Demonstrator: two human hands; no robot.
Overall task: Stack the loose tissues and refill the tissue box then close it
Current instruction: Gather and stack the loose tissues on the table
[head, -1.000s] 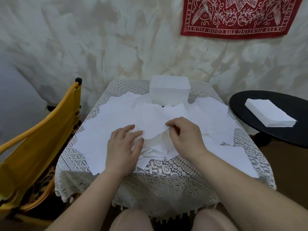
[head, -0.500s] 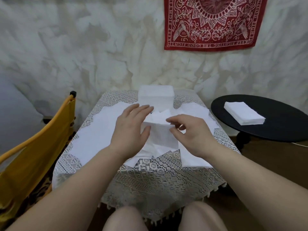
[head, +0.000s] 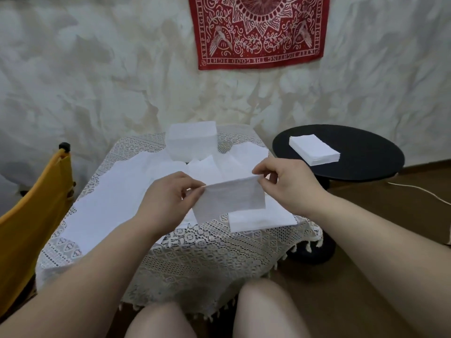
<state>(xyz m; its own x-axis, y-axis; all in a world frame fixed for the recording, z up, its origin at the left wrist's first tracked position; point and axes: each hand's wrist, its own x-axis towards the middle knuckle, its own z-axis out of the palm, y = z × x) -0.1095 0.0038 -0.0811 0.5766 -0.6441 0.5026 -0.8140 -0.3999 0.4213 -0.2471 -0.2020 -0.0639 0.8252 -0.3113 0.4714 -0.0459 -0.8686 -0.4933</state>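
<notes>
While both hands hold it above the lace-covered table (head: pixel 195 252), a single tissue (head: pixel 229 198) hangs as a flat white sheet, its top edge stretched between them. The left hand (head: pixel 168 198) pinches the upper left corner and the right hand (head: pixel 285 181) pinches the upper right corner, each between thumb and fingertips. More loose tissues (head: pixel 109 198) lie spread over the table beneath, and the white tissue box (head: pixel 191 140) stands at the far edge. A neat stack of tissues (head: pixel 314 150) rests on the black round table (head: pixel 366 152) to the right. The sheet looks very light, limp and easily torn or creased, so it probably handles best by its corners or top edge with a gentle pinch, kept taut enough to stay flat when laid down.
</notes>
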